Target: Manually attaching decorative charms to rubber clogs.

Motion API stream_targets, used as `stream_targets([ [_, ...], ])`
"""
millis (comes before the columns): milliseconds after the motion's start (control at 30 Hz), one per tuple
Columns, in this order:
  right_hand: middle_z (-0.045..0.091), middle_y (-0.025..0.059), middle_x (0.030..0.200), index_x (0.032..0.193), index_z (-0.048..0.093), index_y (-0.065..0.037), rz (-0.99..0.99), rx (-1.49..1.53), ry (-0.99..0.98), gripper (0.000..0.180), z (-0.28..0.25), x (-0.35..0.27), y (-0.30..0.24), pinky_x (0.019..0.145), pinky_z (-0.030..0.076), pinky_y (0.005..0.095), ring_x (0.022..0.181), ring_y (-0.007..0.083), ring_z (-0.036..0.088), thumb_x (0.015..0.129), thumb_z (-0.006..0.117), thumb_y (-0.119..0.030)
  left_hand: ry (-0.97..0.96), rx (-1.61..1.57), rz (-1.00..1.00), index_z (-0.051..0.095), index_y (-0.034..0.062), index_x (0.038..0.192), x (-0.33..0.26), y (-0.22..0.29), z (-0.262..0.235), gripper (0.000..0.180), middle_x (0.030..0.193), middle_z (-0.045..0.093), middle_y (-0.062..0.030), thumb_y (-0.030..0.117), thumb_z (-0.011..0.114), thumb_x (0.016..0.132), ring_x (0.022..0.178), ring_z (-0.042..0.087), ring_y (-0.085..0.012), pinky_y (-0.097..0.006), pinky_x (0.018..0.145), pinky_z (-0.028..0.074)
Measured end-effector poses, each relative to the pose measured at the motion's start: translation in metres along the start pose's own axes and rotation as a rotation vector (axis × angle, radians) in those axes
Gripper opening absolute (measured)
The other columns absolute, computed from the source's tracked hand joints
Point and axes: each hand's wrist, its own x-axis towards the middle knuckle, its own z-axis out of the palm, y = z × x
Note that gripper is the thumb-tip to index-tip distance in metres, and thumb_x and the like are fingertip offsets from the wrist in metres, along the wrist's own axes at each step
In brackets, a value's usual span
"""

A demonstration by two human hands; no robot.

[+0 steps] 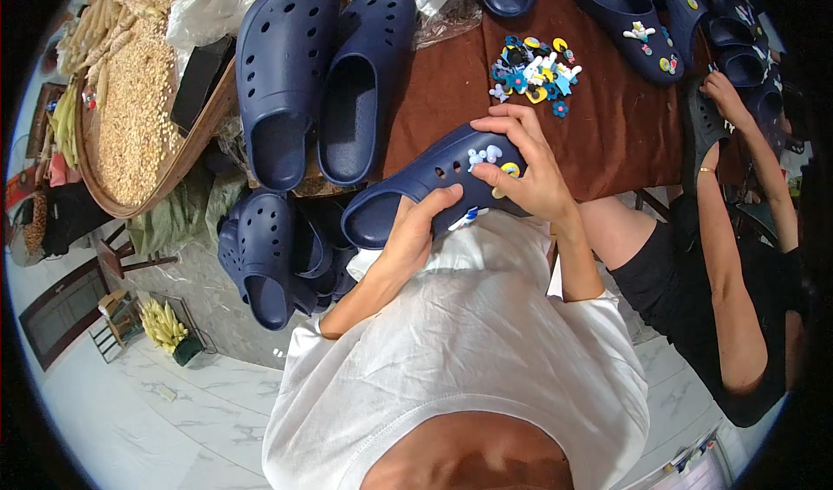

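A navy foam clog (418,176) lies across my lap at the table's edge, its heel opening to the left and its toe to the right. My left hand (415,230) grips the near side, fingers inside the opening and thumb on top by the bare holes. Over the toe, my right hand (529,165) is wrapped, with its thumb beside a blue figure charm (483,155). A yellow ring-shaped charm (510,170) sits under that hand, and a white-and-blue charm (467,218) is on the near side. Beyond the clog lies a pile of loose charms (536,69).
Undecorated navy clogs (288,65) stand at the left of the brown cloth (447,82). Decorated clogs (638,35) are at the far right. A basket of grain (139,134) is at left. More clogs (265,256) hang below the table. Another person's hands (724,100) hold a dark clog at right.
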Motion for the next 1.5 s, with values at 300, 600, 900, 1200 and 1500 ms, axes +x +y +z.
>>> stream_targets([
  [300, 0.047, 0.0146, 0.134, 0.120, 0.065, -0.012, -0.009, -0.022, -0.038, 0.042, -0.002, 0.003, 0.016, 0.107, 0.039, 0.0417, 0.129, 0.0333, 0.047, 0.081, 0.078, -0.025, -0.077, -0.114, 0.000, 0.057, -0.0007, 0.126, 0.008, -0.005, -0.013, 0.042, 0.118, 0.066, -0.0099, 0.005, 0.062, 0.084, 0.113, 0.061, -0.0227, -0.038, 0.104, 0.045],
  [600, 0.052, 0.0148, 0.135, 0.103, 0.076, -0.013, -0.030, -0.011, -0.057, 0.020, -0.002, 0.009, 0.016, 0.108, 0.036, 0.0417, 0.126, 0.0323, 0.048, 0.085, 0.072, -0.021, -0.047, -0.090, -0.018, 0.056, -0.0017, 0.126, 0.017, 0.000, -0.010, 0.040, 0.120, 0.064, -0.0108, 0.003, 0.059, 0.086, 0.111, 0.063, -0.0219, -0.038, 0.103, 0.047],
  [900, 0.050, 0.0150, 0.136, 0.113, 0.074, -0.013, -0.081, -0.084, -0.082, 0.025, 0.000, 0.009, 0.020, 0.108, 0.037, 0.0415, 0.127, 0.0307, 0.048, 0.089, 0.068, -0.018, -0.042, -0.117, -0.039, 0.056, -0.0031, 0.126, 0.020, 0.005, -0.010, 0.040, 0.120, 0.064, -0.0116, 0.003, 0.057, 0.086, 0.111, 0.063, -0.0218, -0.037, 0.102, 0.047],
  [1200, 0.067, 0.0089, 0.103, 0.111, 0.069, -0.004, -0.008, -0.212, 0.385, 0.019, -0.012, 0.023, 0.050, 0.084, 0.049, 0.0290, 0.093, 0.0195, 0.064, 0.095, 0.061, -0.005, 0.049, -0.169, -0.044, 0.059, -0.0049, 0.120, 0.021, 0.001, -0.015, 0.035, 0.115, 0.067, -0.0127, 0.003, 0.057, 0.085, 0.107, 0.064, -0.0229, -0.034, 0.100, 0.048],
  [1500, 0.066, 0.0089, 0.090, 0.100, 0.068, -0.008, -0.052, -0.525, 0.285, 0.023, -0.004, 0.040, 0.068, 0.075, 0.050, 0.0409, 0.088, 0.0303, 0.064, 0.080, 0.077, -0.015, 0.115, -0.234, -0.058, 0.060, -0.0023, 0.114, 0.022, -0.001, -0.014, 0.029, 0.112, 0.068, -0.0121, 0.012, 0.061, 0.089, 0.105, 0.065, -0.0229, -0.037, 0.098, 0.049],
])
